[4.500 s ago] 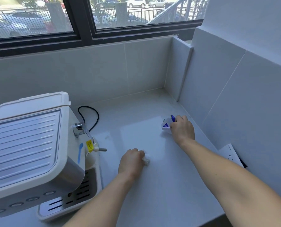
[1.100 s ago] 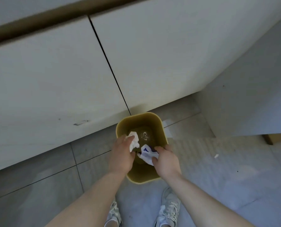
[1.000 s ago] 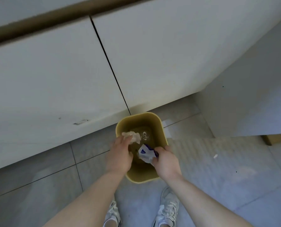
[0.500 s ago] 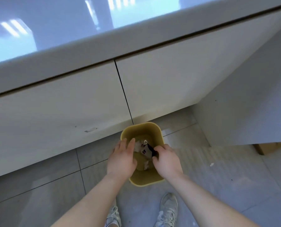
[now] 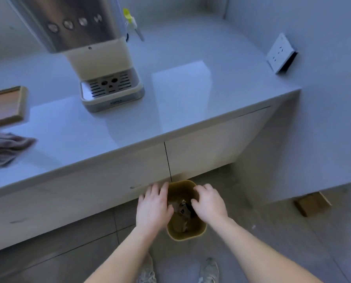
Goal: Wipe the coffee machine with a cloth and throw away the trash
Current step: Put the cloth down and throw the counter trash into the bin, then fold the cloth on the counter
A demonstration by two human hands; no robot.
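Observation:
A small yellow-brown trash bin (image 5: pixel 191 234) stands on the floor against the white cabinet. Crumpled trash (image 5: pixel 181 209) lies inside it. My left hand (image 5: pixel 153 206) hovers over the bin's left rim, fingers apart, holding nothing. My right hand (image 5: pixel 209 202) hovers over the right rim, fingers loosely curled and empty. The cream and steel coffee machine (image 5: pixel 97 58) stands on the countertop (image 5: pixel 191 94) above. A grey cloth (image 5: pixel 5 146) lies crumpled at the counter's left edge.
A wooden tray (image 5: pixel 4 107) sits on the counter left of the machine. A white socket plate (image 5: pixel 280 54) hangs off the right wall. A wooden block (image 5: pixel 311 203) lies on the floor at right. My shoes (image 5: pixel 209 270) are just behind the bin.
Both hands let go of the white tissue and the blue-printed wrapper, which now lie in the bin. The hands have risen, and the view has tilted up to the countertop.

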